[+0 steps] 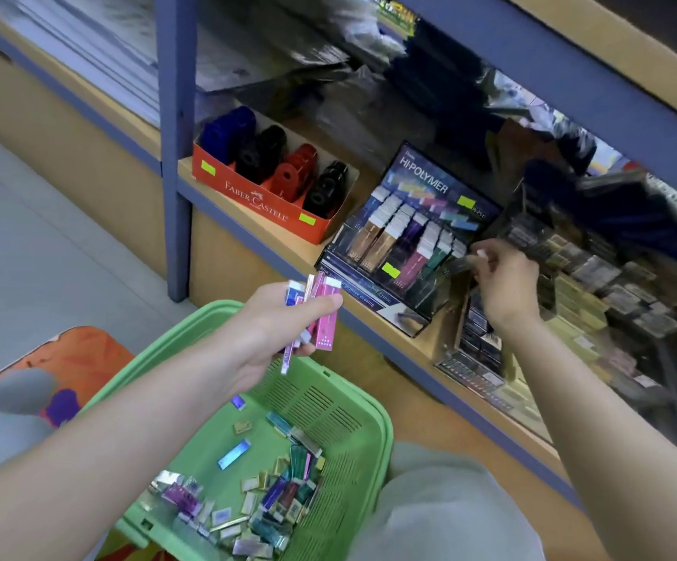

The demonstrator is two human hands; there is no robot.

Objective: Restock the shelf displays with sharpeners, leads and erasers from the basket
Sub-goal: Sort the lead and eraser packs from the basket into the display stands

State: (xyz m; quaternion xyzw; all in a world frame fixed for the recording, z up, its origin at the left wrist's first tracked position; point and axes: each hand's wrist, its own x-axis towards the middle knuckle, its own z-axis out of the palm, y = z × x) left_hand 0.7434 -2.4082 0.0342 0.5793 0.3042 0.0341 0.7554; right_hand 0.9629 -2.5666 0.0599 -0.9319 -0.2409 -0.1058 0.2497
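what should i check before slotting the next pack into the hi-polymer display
1. Right hand pinches a dark pack at the right edge of the Hi-Polymer display: ok.
2. Dark pack seated in a slot: cannot tell, blurred.
3. Left hand grips the slim packs securely: ok.
4. Display stands on the shelf, columns visible: ok.
5. Green basket sits below the left hand, loose stock inside: ok.
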